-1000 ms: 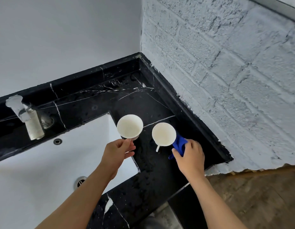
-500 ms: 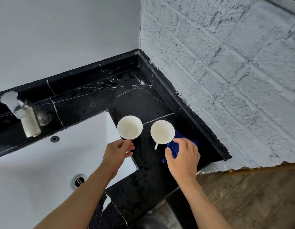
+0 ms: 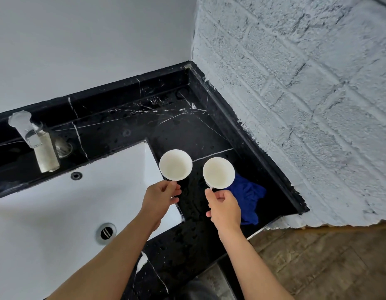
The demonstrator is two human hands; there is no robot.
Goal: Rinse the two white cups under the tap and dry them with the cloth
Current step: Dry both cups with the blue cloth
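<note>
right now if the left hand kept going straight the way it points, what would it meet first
The left hand already holds the left white cup by its handle. Beyond the cup lies only bare black counter, then probably the raised back ledge; depth is unclear.

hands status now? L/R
Left hand: closed, holding left white cup by its handle.
Right hand: closed, holding right white cup by its handle.

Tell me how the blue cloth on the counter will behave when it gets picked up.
The blue cloth lies crumpled in soft folds, so it will probably hang limp and drape from the fingers. It looks thin, so likely light. The black counter is beaded with droplets, so the cloth may be damp and cling slightly.
</note>
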